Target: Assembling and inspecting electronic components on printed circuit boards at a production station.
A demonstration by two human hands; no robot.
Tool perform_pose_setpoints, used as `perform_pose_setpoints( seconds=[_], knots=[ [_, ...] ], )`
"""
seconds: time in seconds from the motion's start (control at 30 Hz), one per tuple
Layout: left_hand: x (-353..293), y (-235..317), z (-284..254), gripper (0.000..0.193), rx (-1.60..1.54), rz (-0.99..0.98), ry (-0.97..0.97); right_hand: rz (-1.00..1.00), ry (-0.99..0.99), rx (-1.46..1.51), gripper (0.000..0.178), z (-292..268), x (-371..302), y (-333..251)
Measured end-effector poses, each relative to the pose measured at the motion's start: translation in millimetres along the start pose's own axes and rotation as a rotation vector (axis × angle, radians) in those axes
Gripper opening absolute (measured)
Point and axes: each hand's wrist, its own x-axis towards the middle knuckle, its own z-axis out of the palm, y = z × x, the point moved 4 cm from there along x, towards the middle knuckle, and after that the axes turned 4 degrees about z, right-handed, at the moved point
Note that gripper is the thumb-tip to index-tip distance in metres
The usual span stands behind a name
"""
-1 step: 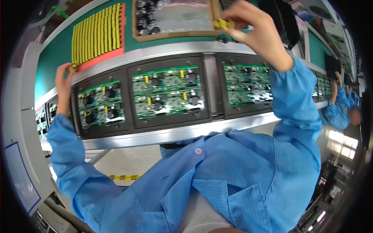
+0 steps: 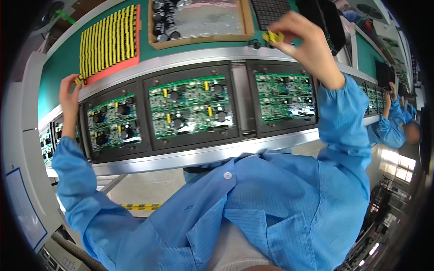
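My left hand [image 2: 68,94] is at the near left corner of a red board, its fingertips closed on a small yellow block-shaped component [image 2: 80,80]. On that red board [image 2: 110,71] stand tight rows of like yellow components [image 2: 108,40]. My right hand [image 2: 312,43] is raised over the green bench at the right, with thumb and fingers pinching yellow block-shaped components [image 2: 273,37]; how many is unclear. Just left of them a small black part [image 2: 254,44] lies on the bench. Below my hands, circuit boards [image 2: 192,106] sit in black frames, several with yellow parts and black cylinders.
A cardboard box [image 2: 203,41] with black cylinders [image 2: 159,20] and clear plastic stands at the back middle. Beside it are a dark gridded tray [image 2: 271,13] and a black bin [image 2: 323,22]. A metal rail [image 2: 194,159] edges the line. Another person's blue sleeve [image 2: 391,128] shows at far right.
My right hand with the yellow components has shifted slightly right and nearer, away from the box. My left hand stays at the red board's corner. The whole view has shifted a little.
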Motion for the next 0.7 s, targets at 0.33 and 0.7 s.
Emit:
perform_pose_setpoints(
  seconds=[0.33, 0.7],
  knots=[
    [77.8, 314.5, 131.3, 0.032, -0.326, 0.02, -0.265, 0.513, -0.078, 0.032, 0.029, 16.9, -181.5, 107.0],
    [70.3, 466.0, 305.8, 0.026, -0.196, 0.407, -0.56, 0.42, -0.014, -0.008, 0.027, 33.0, -191.4, 115.6]
  ],
)
